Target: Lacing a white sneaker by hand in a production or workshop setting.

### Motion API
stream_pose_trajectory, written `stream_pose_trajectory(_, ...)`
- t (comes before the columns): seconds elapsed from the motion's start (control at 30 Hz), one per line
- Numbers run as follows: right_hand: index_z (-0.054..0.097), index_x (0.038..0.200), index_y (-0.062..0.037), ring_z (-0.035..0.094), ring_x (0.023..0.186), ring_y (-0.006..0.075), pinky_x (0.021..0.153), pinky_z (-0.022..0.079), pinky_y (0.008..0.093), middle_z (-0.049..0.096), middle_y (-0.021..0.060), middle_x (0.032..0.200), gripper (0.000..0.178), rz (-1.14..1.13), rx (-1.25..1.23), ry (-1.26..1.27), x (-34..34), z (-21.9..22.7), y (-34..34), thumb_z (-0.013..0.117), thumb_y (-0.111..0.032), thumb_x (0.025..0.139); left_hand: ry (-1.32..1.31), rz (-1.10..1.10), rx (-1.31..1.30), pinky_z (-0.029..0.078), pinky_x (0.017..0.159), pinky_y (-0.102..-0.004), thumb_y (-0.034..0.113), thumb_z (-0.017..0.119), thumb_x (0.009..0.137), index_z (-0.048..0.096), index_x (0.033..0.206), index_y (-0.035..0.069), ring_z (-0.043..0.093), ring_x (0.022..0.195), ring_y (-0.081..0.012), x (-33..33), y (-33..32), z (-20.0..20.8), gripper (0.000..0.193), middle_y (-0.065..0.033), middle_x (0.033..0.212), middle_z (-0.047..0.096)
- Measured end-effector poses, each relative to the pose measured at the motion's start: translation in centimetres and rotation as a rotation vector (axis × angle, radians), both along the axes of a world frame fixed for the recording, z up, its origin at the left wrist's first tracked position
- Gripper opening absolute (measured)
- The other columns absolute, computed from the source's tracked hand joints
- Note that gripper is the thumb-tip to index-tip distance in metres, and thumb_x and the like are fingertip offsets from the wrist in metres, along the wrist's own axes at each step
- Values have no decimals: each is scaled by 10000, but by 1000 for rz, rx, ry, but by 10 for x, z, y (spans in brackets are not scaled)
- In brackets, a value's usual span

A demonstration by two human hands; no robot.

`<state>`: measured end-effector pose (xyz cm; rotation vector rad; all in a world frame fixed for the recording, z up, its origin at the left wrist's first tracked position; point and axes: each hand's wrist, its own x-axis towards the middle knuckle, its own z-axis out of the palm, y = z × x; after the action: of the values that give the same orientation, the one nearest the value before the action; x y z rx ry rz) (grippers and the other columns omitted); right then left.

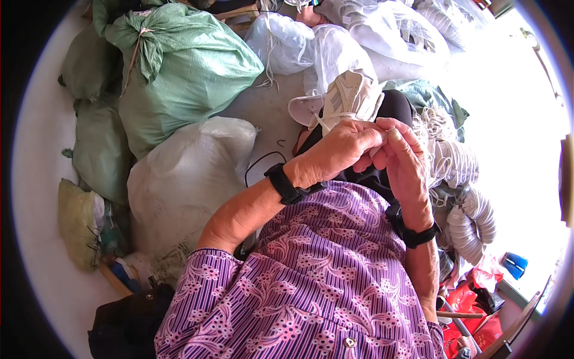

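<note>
My left hand (350,143) and my right hand (408,161) meet above my lap with fingertips pinched together. Whatever lies between the fingers is too small to make out. Just beyond my left hand a beige shoe upper (354,96) with eyelets stands against my dark-trousered leg, partly covered by the hand. A pale pinkish shoe piece (306,109) is to the left of it. Black bands circle both my wrists.
A large green sack (185,78) and a whitish sack (188,185) fill the left side. Clear plastic bags (341,57) sit ahead. On the right are nested bundles of pale shoe uppers (457,163), red bags (469,299) and a blue container (514,264).
</note>
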<state>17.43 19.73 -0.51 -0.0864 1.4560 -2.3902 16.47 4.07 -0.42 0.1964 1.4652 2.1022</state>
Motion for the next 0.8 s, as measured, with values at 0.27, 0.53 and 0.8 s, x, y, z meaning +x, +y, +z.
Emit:
stream_pose_trajectory(0.27,573,1086,10,505,623,86,625,450,221,564,32,721,228,-45,33,85,-2,-4,0,461,-152,971,-41,22,30,376,503,-191,151,414,902,617,906,8,472,530,-54,-2,2,-2,248,-38,701,604)
stream_pose_trajectory(0.53,555,1103,15,514,633,101,642,458,225,565,40,733,249,56,-18,14,-8,-2,-2,436,-165,978,-80,59,34,390,508,-183,184,419,937,610,1060,8,478,545,-46,-2,-1,-5,287,-27,715,592)
stream_pose_trajectory(0.8,483,1188,9,576,899,176,876,451,328,586,98,979,287,-2,131,265,-51,46,41,435,-180,977,186,68,-159,382,517,-183,216,513,948,641,965,25,458,571,-25,-1,-11,1,231,25,697,560)
